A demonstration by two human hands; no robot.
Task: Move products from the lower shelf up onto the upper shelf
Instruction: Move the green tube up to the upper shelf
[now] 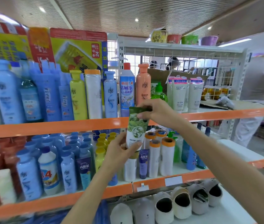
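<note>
My left hand (121, 151) reaches up from below, forearm angled to the right, fingers and thumb curled round the white lower end of the green-and-white leaf-printed plastic tube (136, 128). The tube stands nearly upright in front of the orange front edge of the upper shelf (55, 126), above the lower shelf (197, 174). My right hand (157, 113) comes in from the right, wrist bent, fingertips pinching the tube's dark green crimped top.
</note>
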